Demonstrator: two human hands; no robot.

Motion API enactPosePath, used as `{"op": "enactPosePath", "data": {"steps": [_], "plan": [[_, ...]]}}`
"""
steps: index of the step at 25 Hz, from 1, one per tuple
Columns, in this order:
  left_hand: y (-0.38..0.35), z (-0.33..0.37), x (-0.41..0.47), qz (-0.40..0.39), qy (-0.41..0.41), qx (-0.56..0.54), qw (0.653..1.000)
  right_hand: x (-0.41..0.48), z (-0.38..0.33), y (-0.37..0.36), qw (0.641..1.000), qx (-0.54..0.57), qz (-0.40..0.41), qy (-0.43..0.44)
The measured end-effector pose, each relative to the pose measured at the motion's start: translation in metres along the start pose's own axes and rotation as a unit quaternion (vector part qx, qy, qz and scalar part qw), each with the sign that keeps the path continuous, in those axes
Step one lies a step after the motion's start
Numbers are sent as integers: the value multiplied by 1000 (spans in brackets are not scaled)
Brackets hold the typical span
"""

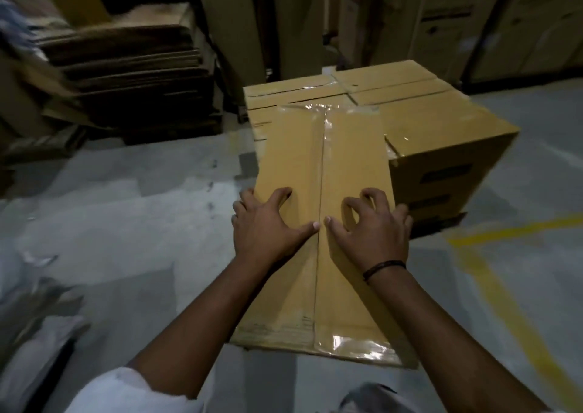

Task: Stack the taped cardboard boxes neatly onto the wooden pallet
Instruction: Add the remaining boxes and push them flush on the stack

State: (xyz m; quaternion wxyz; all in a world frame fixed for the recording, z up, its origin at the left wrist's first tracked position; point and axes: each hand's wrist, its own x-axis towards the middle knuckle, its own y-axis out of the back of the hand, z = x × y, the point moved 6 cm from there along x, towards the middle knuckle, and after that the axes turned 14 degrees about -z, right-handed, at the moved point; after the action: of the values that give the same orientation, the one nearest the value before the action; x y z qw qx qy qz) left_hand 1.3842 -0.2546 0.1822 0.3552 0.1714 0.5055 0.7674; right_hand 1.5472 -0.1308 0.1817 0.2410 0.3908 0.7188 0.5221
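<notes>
A long taped cardboard box [328, 160], with clear tape along its centre seam, reaches from just in front of me to the stack of taped boxes [441, 128]. Its far end overlaps the top of that stack. My left hand [268, 226] lies on the box top near its left edge, fingers bent and the outer ones curled over the edge. My right hand [375, 226], with a dark wristband, grips near the right edge in the same way. Both thumbs point at the seam. The stack stands on a dark wooden pallet [448, 220], mostly hidden.
Piles of flattened cardboard [126, 74] fill the back left. Tall printed cartons [473, 18] line the back wall. A yellow line [504, 286] runs across the grey floor on the right. Pale wrapped bundles [38, 333] lie at the lower left.
</notes>
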Motion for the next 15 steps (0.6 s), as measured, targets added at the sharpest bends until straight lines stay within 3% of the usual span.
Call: {"op": "enactPosePath", "data": {"steps": [6, 15], "plan": [[55, -70, 79, 49, 38, 0, 998, 93, -98, -29, 998, 7, -3, 63], [105, -123, 281, 44, 59, 37, 997, 287, -181, -82, 997, 44, -13, 61]]}}
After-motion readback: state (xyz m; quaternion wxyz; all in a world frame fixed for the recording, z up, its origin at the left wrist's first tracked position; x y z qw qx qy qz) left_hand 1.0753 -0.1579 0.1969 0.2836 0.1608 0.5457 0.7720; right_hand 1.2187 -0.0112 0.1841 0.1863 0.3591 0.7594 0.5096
